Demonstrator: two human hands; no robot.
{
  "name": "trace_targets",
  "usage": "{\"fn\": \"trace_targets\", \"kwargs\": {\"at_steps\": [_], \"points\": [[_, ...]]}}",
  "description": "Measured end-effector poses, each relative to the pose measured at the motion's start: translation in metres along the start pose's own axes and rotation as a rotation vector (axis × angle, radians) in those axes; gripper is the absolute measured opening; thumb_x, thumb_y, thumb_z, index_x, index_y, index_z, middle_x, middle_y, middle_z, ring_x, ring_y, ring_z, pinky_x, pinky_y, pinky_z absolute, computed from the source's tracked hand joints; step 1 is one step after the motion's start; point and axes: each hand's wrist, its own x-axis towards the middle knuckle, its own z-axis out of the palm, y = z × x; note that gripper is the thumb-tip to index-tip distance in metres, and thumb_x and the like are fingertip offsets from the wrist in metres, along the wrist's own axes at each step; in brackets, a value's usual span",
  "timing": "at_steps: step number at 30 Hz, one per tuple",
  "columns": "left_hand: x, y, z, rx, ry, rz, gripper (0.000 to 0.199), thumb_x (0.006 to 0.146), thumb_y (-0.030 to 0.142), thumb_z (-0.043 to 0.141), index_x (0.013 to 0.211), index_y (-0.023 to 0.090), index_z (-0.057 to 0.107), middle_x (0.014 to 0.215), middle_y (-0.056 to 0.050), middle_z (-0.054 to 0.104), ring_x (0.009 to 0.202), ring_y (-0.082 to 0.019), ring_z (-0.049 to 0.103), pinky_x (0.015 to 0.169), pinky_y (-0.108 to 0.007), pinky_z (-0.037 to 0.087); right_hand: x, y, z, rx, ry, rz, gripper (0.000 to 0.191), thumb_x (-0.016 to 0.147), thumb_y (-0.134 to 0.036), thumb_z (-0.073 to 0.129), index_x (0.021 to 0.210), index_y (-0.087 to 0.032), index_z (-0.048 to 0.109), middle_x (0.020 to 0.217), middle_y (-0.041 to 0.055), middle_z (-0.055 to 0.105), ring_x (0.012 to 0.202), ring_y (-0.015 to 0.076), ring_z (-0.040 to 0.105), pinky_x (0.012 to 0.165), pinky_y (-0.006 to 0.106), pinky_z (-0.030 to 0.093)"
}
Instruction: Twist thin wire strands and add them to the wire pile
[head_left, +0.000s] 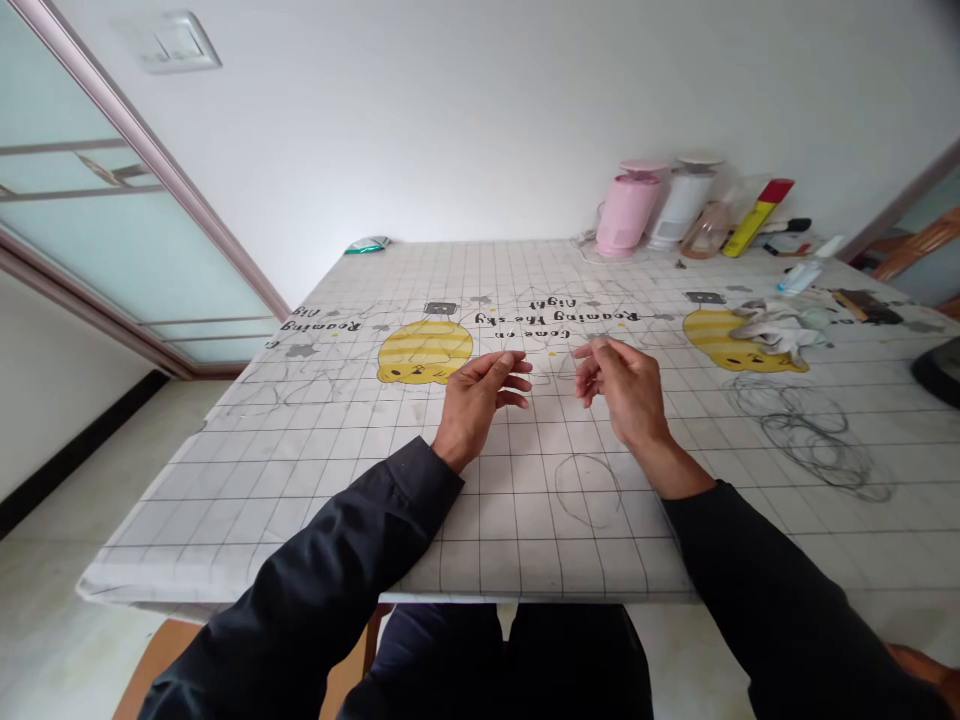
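Note:
My left hand [480,400] is over the middle of the checked tablecloth [360,500], its thumb tip against the index finger and the other fingers a little apart. Facing it across a small gap, my right hand [622,390] has its fingers curled in and its thumb against the index finger. Anything held in either pinch is too small to make out. A yellow bear print [420,350] lies just beyond my left hand. Below and between the hands, a thin grey circle [589,490] shows on the cloth; whether it is drawn or a loose loop, I cannot tell.
At the back right stand a pink cylinder-shaped device [628,212], a white one [681,205], a clear bottle [709,230] and a yellow-and-red box [757,218]. A crumpled cloth [784,325] lies right, near dark scribbles [814,435]. A green packet [367,245] sits at the far edge.

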Motion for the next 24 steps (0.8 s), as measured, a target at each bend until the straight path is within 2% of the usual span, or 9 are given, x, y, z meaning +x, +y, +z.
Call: {"fn": "trace_targets", "kwargs": {"at_steps": [5, 8, 11, 13, 15, 17, 20, 24], "points": [[0.001, 0.001, -0.002, 0.017, -0.014, -0.014, 0.038, 0.097, 0.045, 0.083, 0.11, 0.01, 0.08, 0.099, -0.012, 0.079, 0.075, -0.016, 0.073, 0.063, -0.03, 0.064, -0.001, -0.006, -0.004, 0.027, -0.159, -0.033, 0.05, 0.099, -0.067, 0.075, 0.087, -0.02, 0.083, 0.074, 0.0065, 0.068, 0.062, 0.0166, 0.064, 0.047, 0.028, 0.051], [-0.001, 0.003, -0.001, 0.033, -0.034, -0.056, 0.037, 0.097, 0.044, 0.083, 0.11, 0.009, 0.08, 0.096, -0.012, 0.08, 0.071, -0.016, 0.073, 0.062, -0.03, 0.064, 0.003, -0.006, -0.008, 0.181, -0.158, 0.041, 0.056, 0.099, -0.072, 0.071, 0.087, -0.019, 0.083, 0.074, 0.0072, 0.066, 0.063, 0.0176, 0.063, 0.046, 0.029, 0.049], [-0.004, 0.005, 0.001, 0.07, -0.088, -0.13, 0.037, 0.098, 0.043, 0.082, 0.11, 0.008, 0.08, 0.091, -0.012, 0.08, 0.065, -0.015, 0.071, 0.059, -0.029, 0.062, 0.008, -0.003, -0.015, 0.236, -0.18, 0.078, 0.037, 0.094, -0.057, 0.084, 0.091, -0.021, 0.084, 0.078, 0.0051, 0.066, 0.066, 0.0167, 0.063, 0.048, 0.027, 0.047], [-0.008, 0.006, 0.003, 0.106, -0.114, -0.164, 0.035, 0.099, 0.041, 0.081, 0.109, 0.008, 0.081, 0.088, -0.011, 0.079, 0.063, -0.014, 0.071, 0.056, -0.028, 0.061, 0.009, -0.001, -0.017, 0.179, -0.292, 0.069, 0.026, 0.091, -0.046, 0.09, 0.1, -0.022, 0.086, 0.086, 0.0051, 0.07, 0.075, 0.0176, 0.066, 0.054, 0.028, 0.052], [-0.011, 0.006, 0.005, 0.149, -0.133, -0.185, 0.03, 0.101, 0.038, 0.079, 0.106, 0.009, 0.082, 0.085, -0.01, 0.079, 0.06, -0.014, 0.07, 0.054, -0.027, 0.06, 0.007, 0.001, -0.015, 0.103, -0.423, 0.043, 0.026, 0.091, -0.044, 0.09, 0.108, -0.024, 0.087, 0.095, 0.0058, 0.075, 0.083, 0.0185, 0.068, 0.064, 0.031, 0.057], [-0.013, 0.007, 0.008, 0.195, -0.164, -0.209, 0.026, 0.103, 0.033, 0.075, 0.097, 0.009, 0.082, 0.082, -0.009, 0.077, 0.057, -0.014, 0.069, 0.052, -0.027, 0.06, 0.004, 0.002, -0.012, 0.041, -0.486, -0.004, 0.027, 0.092, -0.044, 0.09, 0.113, -0.026, 0.087, 0.1, 0.0048, 0.077, 0.082, 0.0171, 0.068, 0.071, 0.033, 0.059], [-0.015, 0.006, 0.011, 0.234, -0.22, -0.242, 0.027, 0.105, 0.027, 0.07, 0.089, 0.009, 0.081, 0.079, -0.008, 0.075, 0.056, -0.013, 0.068, 0.05, -0.026, 0.059, -0.001, 0.002, -0.006, -0.028, -0.479, -0.095, 0.019, 0.096, -0.043, 0.086, 0.107, -0.028, 0.089, 0.098, 0.0029, 0.077, 0.076, 0.0148, 0.064, 0.072, 0.033, 0.057], [-0.017, 0.006, 0.013, 0.187, -0.243, -0.3, 0.018, 0.104, 0.024, 0.073, 0.098, 0.009, 0.081, 0.083, -0.007, 0.075, 0.059, -0.013, 0.07, 0.051, -0.026, 0.06, -0.002, 0.002, -0.003, -0.042, -0.413, -0.138, 0.018, 0.098, -0.045, 0.084, 0.097, -0.028, 0.09, 0.092, 0.0036, 0.078, 0.078, 0.0175, 0.065, 0.069, 0.034, 0.055]]}}
